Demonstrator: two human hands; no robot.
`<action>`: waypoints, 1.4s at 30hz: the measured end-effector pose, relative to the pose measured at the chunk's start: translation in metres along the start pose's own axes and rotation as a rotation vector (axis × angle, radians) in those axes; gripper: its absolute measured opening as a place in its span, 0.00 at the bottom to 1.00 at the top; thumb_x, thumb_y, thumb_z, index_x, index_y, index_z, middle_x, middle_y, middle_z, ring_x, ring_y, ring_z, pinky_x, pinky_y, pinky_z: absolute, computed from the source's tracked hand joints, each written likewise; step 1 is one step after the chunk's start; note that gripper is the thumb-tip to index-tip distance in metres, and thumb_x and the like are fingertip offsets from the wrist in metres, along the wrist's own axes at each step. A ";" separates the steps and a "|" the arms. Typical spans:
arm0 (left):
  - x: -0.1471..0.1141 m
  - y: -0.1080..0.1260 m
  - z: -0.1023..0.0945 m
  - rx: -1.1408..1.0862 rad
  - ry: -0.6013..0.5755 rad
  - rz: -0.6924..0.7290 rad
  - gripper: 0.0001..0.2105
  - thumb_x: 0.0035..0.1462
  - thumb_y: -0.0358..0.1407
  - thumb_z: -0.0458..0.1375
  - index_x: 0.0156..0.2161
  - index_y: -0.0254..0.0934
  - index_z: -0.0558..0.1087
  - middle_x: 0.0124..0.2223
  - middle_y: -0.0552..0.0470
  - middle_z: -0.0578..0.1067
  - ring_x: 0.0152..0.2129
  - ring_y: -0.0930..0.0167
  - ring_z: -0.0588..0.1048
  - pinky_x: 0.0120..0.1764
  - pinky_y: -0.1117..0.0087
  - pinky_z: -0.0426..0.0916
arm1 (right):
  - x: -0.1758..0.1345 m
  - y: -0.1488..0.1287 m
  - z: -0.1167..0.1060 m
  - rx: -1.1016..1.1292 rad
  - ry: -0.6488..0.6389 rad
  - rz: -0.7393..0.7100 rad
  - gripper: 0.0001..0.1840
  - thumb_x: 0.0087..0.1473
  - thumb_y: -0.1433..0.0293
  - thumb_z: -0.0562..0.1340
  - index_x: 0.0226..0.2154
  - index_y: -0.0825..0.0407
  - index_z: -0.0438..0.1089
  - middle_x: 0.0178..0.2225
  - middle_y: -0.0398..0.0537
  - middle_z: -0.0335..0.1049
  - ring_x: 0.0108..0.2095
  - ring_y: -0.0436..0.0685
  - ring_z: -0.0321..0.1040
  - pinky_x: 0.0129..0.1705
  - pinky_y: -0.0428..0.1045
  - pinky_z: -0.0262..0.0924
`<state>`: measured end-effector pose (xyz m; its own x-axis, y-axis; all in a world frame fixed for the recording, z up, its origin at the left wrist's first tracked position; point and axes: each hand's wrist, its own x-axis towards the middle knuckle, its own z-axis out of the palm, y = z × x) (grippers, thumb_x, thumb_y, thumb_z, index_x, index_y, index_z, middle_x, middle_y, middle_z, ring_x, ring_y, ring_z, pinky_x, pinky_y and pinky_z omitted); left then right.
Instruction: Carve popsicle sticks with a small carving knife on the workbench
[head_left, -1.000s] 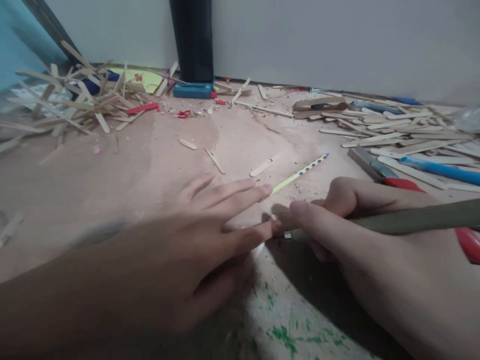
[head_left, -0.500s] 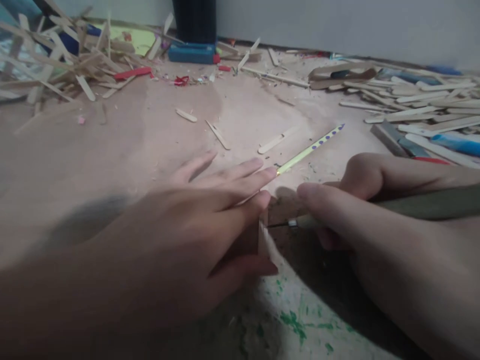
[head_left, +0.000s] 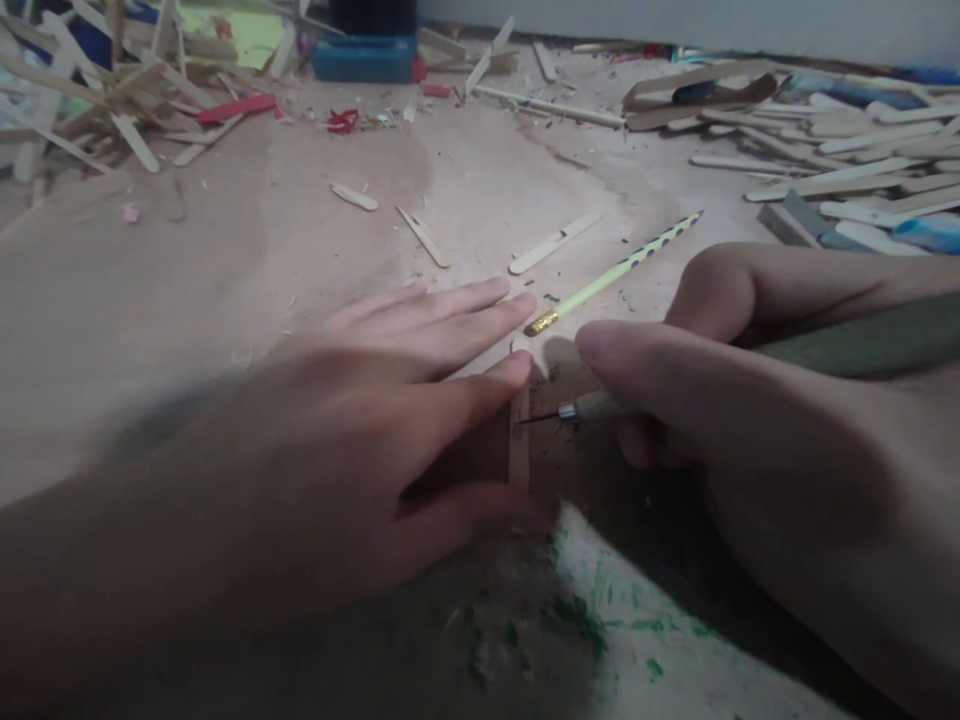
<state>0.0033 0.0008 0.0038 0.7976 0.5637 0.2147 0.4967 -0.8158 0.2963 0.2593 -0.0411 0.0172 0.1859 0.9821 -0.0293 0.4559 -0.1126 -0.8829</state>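
Note:
A wooden craft stick (head_left: 519,450) lies upright in the view on the work surface, with small dark marks near its middle. My left hand (head_left: 375,400) rests flat with spread fingers. Its index fingertip presses the stick's upper part and its thumb lies across the lower end, pinning it down. My right hand (head_left: 697,380) is closed in a pen grip around an awl-like tool (head_left: 568,411) with a silver collar and thin dark tip. That tip touches the stick at its marks. Just beyond my left fingertips lies a yellow pencil with purple dots (head_left: 607,283).
Loose craft sticks (head_left: 847,150) are heaped at the back right, and another tangled heap (head_left: 142,90) is at the back left. Several cut stick pieces (head_left: 422,237) lie ahead. A blue box-like object (head_left: 364,60) stands at the back. Green paint marks (head_left: 652,625) stain the front surface.
The view has tilted down slightly. The tool's tip has shifted from the stick's right edge onto its face. My left fingers have drawn back from the pencil, exposing its eraser end.

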 end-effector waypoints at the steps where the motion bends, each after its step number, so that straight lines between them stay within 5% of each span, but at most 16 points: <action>1: -0.001 0.000 0.000 0.005 0.001 0.001 0.31 0.96 0.54 0.52 0.78 0.33 0.84 0.87 0.37 0.77 0.85 0.46 0.76 0.88 0.38 0.71 | 0.000 0.000 0.000 0.000 -0.002 0.002 0.23 0.60 0.60 0.78 0.20 0.40 0.72 0.15 0.40 0.65 0.14 0.53 0.56 0.13 0.52 0.42; 10: -0.006 -0.004 0.001 -0.011 0.003 -0.025 0.27 0.94 0.53 0.56 0.76 0.40 0.87 0.88 0.43 0.76 0.87 0.46 0.74 0.88 0.38 0.69 | -0.002 0.009 0.004 0.010 0.046 -0.052 0.26 0.64 0.57 0.74 0.20 0.42 0.66 0.18 0.40 0.65 0.17 0.52 0.62 0.17 0.49 0.45; 14: -0.004 -0.003 0.001 -0.006 0.016 -0.030 0.30 0.96 0.53 0.49 0.72 0.39 0.89 0.87 0.46 0.78 0.85 0.46 0.75 0.86 0.34 0.71 | -0.004 0.018 -0.010 -0.158 -0.039 -0.098 0.24 0.69 0.56 0.77 0.25 0.42 0.71 0.23 0.43 0.71 0.25 0.58 0.77 0.22 0.50 0.55; 17: -0.004 -0.002 -0.003 -0.050 0.006 -0.052 0.25 0.92 0.53 0.58 0.71 0.41 0.91 0.88 0.44 0.75 0.86 0.45 0.75 0.88 0.34 0.69 | -0.006 0.025 -0.021 -0.217 -0.052 -0.111 0.22 0.69 0.56 0.78 0.27 0.41 0.74 0.24 0.43 0.71 0.29 0.61 0.81 0.24 0.51 0.57; 23: 0.000 -0.001 -0.009 -0.111 -0.068 -0.126 0.21 0.87 0.59 0.65 0.63 0.53 0.95 0.89 0.55 0.73 0.86 0.41 0.75 0.89 0.34 0.70 | -0.008 0.013 -0.018 -0.152 -0.065 -0.104 0.23 0.69 0.56 0.76 0.26 0.42 0.72 0.24 0.42 0.68 0.27 0.58 0.76 0.25 0.51 0.57; 29: 0.004 0.000 -0.009 -0.104 -0.043 -0.103 0.22 0.88 0.57 0.65 0.73 0.54 0.91 0.88 0.51 0.74 0.86 0.41 0.75 0.88 0.31 0.72 | -0.003 -0.004 -0.013 0.037 -0.177 -0.145 0.19 0.66 0.66 0.68 0.24 0.44 0.67 0.24 0.38 0.64 0.21 0.49 0.55 0.29 0.52 0.61; 42: 0.003 -0.002 -0.002 -0.101 -0.005 -0.103 0.26 0.86 0.57 0.68 0.78 0.51 0.88 0.89 0.52 0.73 0.86 0.42 0.75 0.88 0.33 0.73 | -0.001 -0.001 -0.004 0.005 -0.048 -0.111 0.23 0.64 0.71 0.69 0.20 0.45 0.63 0.19 0.37 0.61 0.19 0.47 0.53 0.26 0.51 0.58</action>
<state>0.0035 0.0045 0.0056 0.7463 0.6425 0.1739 0.5391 -0.7367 0.4084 0.2625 -0.0427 0.0199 0.0931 0.9946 0.0463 0.4666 -0.0025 -0.8845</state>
